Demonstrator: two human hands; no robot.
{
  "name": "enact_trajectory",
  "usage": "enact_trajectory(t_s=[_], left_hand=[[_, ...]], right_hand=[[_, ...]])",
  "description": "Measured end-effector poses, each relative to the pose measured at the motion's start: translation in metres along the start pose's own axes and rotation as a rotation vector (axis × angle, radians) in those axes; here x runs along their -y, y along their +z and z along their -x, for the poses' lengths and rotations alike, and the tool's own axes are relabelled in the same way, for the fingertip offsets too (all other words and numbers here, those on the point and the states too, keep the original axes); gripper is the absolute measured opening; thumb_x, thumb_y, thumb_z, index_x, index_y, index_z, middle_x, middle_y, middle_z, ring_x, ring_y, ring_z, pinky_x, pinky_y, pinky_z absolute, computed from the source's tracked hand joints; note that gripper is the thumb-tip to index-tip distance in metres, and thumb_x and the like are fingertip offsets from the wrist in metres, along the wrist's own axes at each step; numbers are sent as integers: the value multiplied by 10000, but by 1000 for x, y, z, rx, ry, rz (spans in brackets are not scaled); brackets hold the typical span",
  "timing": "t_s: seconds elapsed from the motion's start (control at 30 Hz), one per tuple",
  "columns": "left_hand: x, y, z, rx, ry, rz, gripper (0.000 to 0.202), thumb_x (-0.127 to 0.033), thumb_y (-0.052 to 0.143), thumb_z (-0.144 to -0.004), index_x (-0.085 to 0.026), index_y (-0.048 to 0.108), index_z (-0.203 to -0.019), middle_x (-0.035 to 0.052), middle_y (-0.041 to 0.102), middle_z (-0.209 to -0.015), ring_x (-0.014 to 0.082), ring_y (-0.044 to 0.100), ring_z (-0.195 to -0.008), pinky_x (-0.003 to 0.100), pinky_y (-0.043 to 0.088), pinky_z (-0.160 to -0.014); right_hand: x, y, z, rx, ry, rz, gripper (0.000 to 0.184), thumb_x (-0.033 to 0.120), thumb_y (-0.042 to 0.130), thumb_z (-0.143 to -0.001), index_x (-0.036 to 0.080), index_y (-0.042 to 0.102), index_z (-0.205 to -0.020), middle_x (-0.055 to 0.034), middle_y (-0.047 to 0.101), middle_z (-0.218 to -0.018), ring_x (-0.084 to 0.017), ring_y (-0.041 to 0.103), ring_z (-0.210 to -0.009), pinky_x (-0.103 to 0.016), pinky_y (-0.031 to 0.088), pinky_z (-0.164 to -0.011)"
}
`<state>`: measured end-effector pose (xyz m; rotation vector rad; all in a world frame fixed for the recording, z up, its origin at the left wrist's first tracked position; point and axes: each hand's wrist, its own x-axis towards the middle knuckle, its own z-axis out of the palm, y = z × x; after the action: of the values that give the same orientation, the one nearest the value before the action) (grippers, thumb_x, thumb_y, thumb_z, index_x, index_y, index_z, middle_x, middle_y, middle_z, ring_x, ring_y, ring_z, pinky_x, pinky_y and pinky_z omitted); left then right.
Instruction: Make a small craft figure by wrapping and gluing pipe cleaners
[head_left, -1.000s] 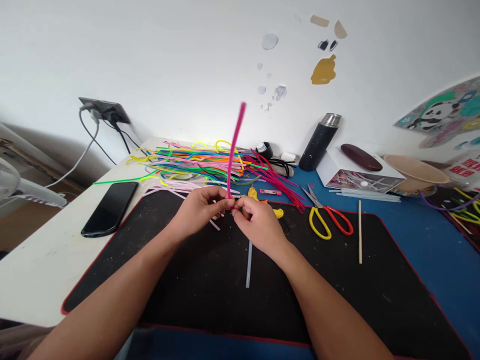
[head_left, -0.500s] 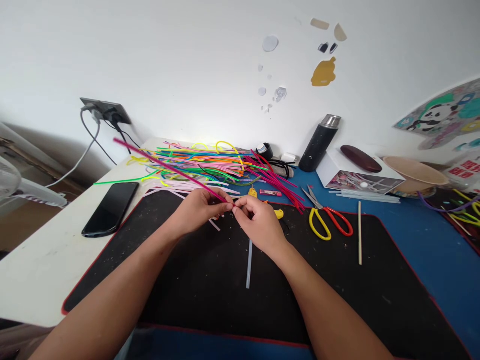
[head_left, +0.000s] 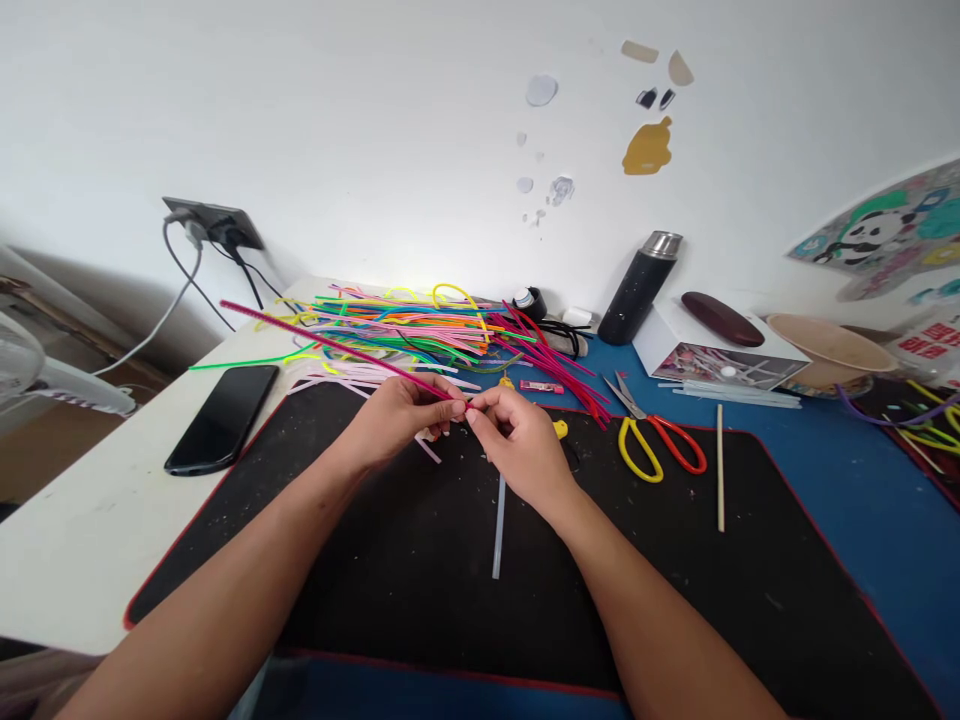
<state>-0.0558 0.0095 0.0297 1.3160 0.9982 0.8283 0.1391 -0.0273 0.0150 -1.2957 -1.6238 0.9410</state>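
Both my hands meet above the black mat (head_left: 390,590). My left hand (head_left: 401,418) and my right hand (head_left: 517,442) each pinch the near end of a dark pink pipe cleaner (head_left: 337,348), fingertips closed and almost touching. The pipe cleaner slants up and away to the left, over the pile of coloured pipe cleaners (head_left: 420,325). A clear glue stick (head_left: 497,525) lies on the mat just below my right hand.
A black phone (head_left: 222,417) lies at the left. Scissors with a yellow and a red handle (head_left: 652,440) and a thin wooden stick (head_left: 720,465) lie at the right. A black flask (head_left: 637,285), a white box (head_left: 712,350) and a bowl (head_left: 829,345) stand behind.
The pink pipe cleaner swung from standing upright to slanting low to the left; since half a second ago it has barely shifted. My hands stayed in place.
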Motion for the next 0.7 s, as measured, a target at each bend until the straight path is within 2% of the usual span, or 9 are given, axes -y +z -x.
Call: enact_trajectory(t_s=[0.2,0.37,0.7], left_hand=[[-1,4,0,3,-12,2,443,-524,933,-681,-161,742,-851,30,707,-737,127,587,-598,246,481,-561],[2,0,-1,-7,-19,38,452,-528,920,-702,-160,761,-913,39,737,-770,120,590,-583,248,492,-561],[5,-3,-2,-47,4,-36,470,-598,882,-723,-156,780,-847,50,730,-710,139,604,-573,259,514,-546]], right_hand=[[1,1,0,-4,15,-15,116,353,620,-933,241,637,-909,51,564,-622,-142,547,-531,-263,412,-537],[0,0,-1,-25,18,-30,144,371,612,-949,237,632,-901,50,555,-626,-141,549,-530,-265,421,-542],[3,-2,0,-11,8,-4,100,323,603,-935,242,600,-875,68,510,-587,-140,512,-514,-268,373,-544]])
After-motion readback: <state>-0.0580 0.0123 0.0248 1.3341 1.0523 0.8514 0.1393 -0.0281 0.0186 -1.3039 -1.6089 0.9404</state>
